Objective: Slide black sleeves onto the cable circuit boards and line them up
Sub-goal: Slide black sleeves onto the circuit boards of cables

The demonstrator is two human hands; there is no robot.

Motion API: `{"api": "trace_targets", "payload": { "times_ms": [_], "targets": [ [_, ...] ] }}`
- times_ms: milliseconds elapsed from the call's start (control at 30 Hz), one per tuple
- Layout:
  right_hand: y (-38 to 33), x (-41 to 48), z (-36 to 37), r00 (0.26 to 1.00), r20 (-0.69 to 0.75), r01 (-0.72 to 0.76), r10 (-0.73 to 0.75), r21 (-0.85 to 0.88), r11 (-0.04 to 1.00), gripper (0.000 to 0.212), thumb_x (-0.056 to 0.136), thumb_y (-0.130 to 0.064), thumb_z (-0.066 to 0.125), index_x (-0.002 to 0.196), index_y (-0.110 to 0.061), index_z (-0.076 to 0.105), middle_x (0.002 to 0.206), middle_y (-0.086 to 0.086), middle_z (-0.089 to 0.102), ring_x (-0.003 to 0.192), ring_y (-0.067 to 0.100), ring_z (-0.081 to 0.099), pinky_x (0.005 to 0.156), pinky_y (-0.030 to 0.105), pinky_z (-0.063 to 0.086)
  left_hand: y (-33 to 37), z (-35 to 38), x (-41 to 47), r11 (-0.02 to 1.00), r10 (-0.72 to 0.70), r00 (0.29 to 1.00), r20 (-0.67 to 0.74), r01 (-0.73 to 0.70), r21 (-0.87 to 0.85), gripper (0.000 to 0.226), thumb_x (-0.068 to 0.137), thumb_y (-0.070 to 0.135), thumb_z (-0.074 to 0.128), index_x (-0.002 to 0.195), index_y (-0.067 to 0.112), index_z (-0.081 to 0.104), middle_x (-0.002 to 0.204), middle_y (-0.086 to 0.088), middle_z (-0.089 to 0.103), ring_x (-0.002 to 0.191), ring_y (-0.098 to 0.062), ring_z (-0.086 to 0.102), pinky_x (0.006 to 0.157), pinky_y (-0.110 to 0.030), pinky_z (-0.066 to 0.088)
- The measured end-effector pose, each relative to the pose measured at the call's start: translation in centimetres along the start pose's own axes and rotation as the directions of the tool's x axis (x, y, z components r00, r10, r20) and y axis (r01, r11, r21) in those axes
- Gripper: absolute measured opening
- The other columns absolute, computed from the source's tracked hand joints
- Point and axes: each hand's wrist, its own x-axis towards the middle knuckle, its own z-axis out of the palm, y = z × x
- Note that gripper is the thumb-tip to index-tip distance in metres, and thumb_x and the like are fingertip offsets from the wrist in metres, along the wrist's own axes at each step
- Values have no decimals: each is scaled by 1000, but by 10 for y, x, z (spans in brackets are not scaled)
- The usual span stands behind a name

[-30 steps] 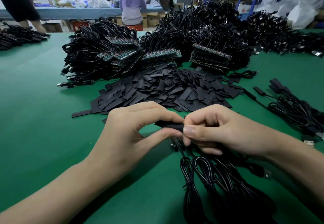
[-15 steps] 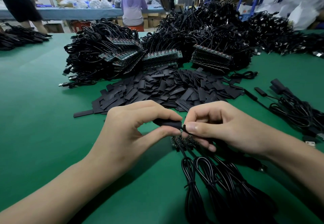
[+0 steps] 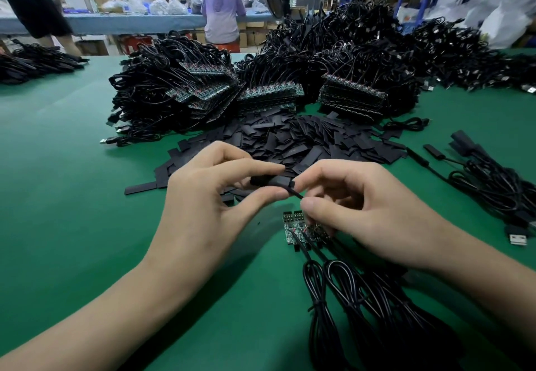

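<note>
My left hand (image 3: pixel 214 196) pinches a black sleeve (image 3: pixel 271 181) between thumb and forefinger, just above the green table (image 3: pixel 72 196). A thin black cable (image 3: pixel 295 194) comes out of the sleeve's right end. My right hand (image 3: pixel 356 208) holds that cable with its fingertips right beside the sleeve, fingers curled. Under my right hand lie several bare green circuit boards (image 3: pixel 295 227) side by side, their coiled cables (image 3: pixel 333 298) running toward me. A heap of loose black sleeves (image 3: pixel 304 144) lies just beyond my hands.
Large piles of black cables with stacked boards (image 3: pixel 269 95) fill the far middle of the table. Sleeved cables (image 3: pixel 487 179) lie at the right with a USB plug (image 3: pixel 517 238). More cables (image 3: pixel 32 63) sit far left. People stand and sit at a rear bench.
My hands have lifted slightly. My right fingers have drawn back from the sleeve end, and a short length of cable shows between sleeve and fingers.
</note>
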Motion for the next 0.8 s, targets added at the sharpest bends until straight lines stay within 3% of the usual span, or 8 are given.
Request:
{"api": "trace_targets", "payload": {
  "times_ms": [100,167,233,333,433,800],
  "targets": [
    [3,-3,6,974,-132,136,-184,-311,941,8,91,-23,72,96,-29,74,76,-14,69,62,0,57,61,10,38,2,3,-1,997,-56,998,6,56,-48,34,75,43,77,108,32,78,92,14,69,84,-4,67,80,-8,48],
    [3,-3,9,952,-173,153,-253,-446,882,9,90,-28,69,97,-30,74,76,-18,69,67,0,60,62,10,38,3,4,-2,992,-90,996,-7,89,-84,38,74,46,76,110,33,78,91,18,72,83,1,69,81,-12,53],
    [4,-3,9,949,-175,140,-262,-510,849,12,90,-34,66,99,-32,74,79,-20,69,70,3,63,64,18,43,4,4,-4,983,-138,990,-5,136,-124,43,71,49,78,111,33,77,90,18,76,83,5,71,85,-20,57],
    [3,-4,9,959,-120,152,-257,-548,823,13,93,-35,62,101,-34,73,86,-20,70,75,7,66,65,32,51,6,6,-5,972,-180,984,16,180,-149,51,68,51,80,116,33,76,94,20,77,87,6,72,89,-24,59],
    [4,-3,11,959,-112,161,-261,-544,823,13,93,-34,63,101,-33,73,89,-19,71,80,6,67,67,37,53,7,5,-4,981,-159,987,21,160,-109,51,72,46,82,120,31,74,98,20,76,89,8,70,88,-19,57],
    [2,-2,13,955,-136,159,-265,-518,840,9,90,-32,67,95,-35,74,74,-21,67,68,0,60,59,13,35,10,3,-2,988,-128,992,20,129,-78,40,72,36,82,111,26,76,91,17,75,84,4,71,84,-19,58]
  ]
}}
